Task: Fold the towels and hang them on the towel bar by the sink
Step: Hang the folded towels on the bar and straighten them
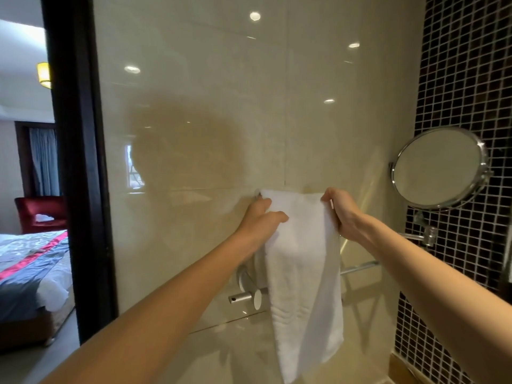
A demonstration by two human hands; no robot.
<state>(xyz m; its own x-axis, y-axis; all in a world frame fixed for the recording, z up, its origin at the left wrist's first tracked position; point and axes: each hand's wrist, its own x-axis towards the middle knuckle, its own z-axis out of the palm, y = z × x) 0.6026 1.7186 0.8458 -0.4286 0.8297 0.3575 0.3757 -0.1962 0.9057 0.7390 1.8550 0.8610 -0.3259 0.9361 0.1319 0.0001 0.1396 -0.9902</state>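
Two bare forearms reach forward from the bottom corners of the view toward a glossy cream tiled wall (pixel 194 134). Between them hangs a white towel (pixel 302 273), folded into a long narrow strip that drops straight down the wall, its lower end near the bottom edge of the view. The left hand (pixel 263 217) is at the towel's upper left corner, thumb lying across the front of the cloth and fingers curled behind it, pinching that edge. The right hand (pixel 342 212) grips the upper right corner, fingers closed over the top edge with the cloth pressed under them. The towel's top edge runs level between the two hands, held flat against the wall.

Behind the towel's lower half, a chrome towel bar (pixel 358 267) sticks out to the right, and a round chrome fitting (pixel 245 289) shows at its left side. Whether the cloth rests on any bar at the top cannot be told, since the hands and towel cover that spot.

Farther right, a round magnifying mirror (pixel 440 167) on a chrome arm is fixed to a dark mosaic wall (pixel 465 79). To the left, past a dark door frame (pixel 74 162), lie a bed (pixel 30 261) and a red armchair (pixel 41 212).
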